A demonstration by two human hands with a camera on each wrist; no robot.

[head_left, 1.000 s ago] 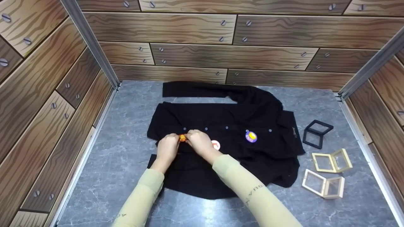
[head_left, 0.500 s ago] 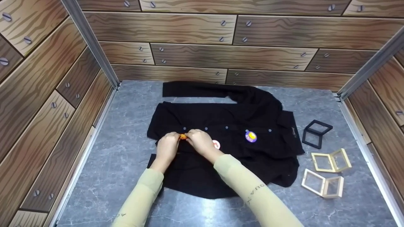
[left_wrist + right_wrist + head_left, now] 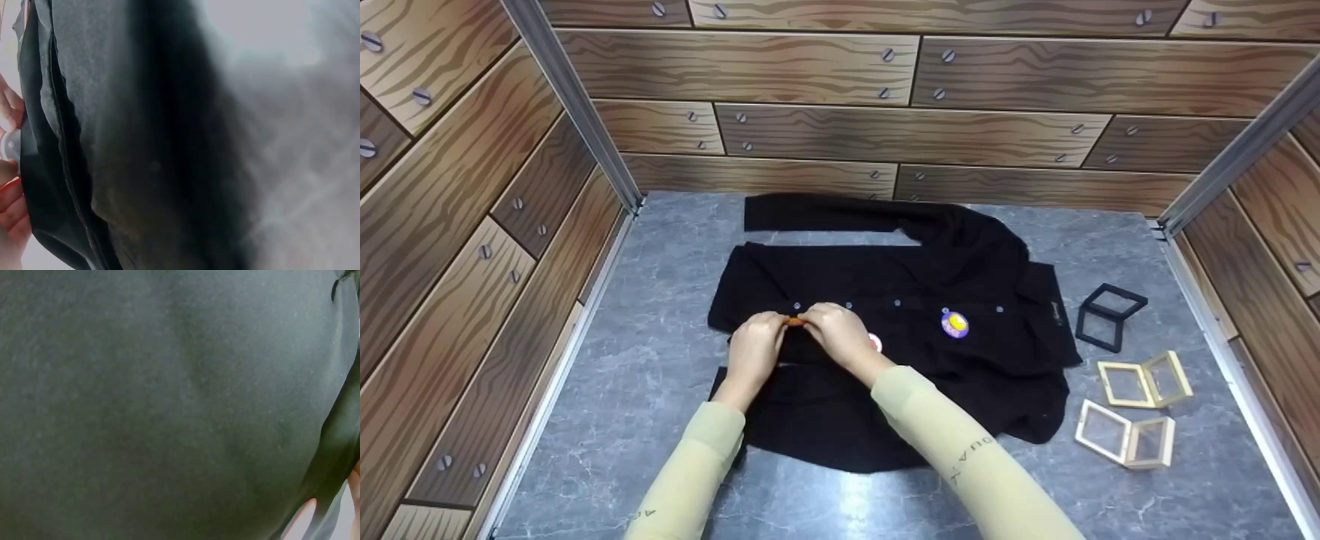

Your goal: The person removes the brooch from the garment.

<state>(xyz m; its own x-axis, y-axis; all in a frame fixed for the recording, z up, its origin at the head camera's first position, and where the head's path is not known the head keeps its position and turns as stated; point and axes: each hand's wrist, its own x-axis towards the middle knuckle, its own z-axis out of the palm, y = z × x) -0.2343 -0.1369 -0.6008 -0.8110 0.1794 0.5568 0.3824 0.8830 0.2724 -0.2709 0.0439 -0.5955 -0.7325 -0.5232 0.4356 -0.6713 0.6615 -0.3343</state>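
A black button-up shirt [image 3: 960,270] lies spread on the grey floor. At its front, both hands hold a small orange badge [image 3: 793,322] between them, seen nearly edge-on. My left hand [image 3: 756,346] pinches its left side and my right hand [image 3: 837,334] its right side, fingers also gripping the cloth. In the left wrist view, a pale round piece [image 3: 10,145] shows between the fingertips behind raised black cloth [image 3: 48,169]. A white and red badge [image 3: 875,342] peeks out past my right wrist. Further right on the shirt sits a purple and yellow badge [image 3: 955,324].
Right of the shirt stand three hinged, opened frames with clear windows: a black frame [image 3: 1110,316], a yellow frame [image 3: 1146,381] and a cream frame [image 3: 1126,437]. Wood-patterned walls [image 3: 810,67] with metal corner posts enclose the floor [image 3: 660,262] at the back and sides.
The orange badge has tilted from showing its face to nearly edge-on. Both hands have shifted slightly away from the body, still holding it.
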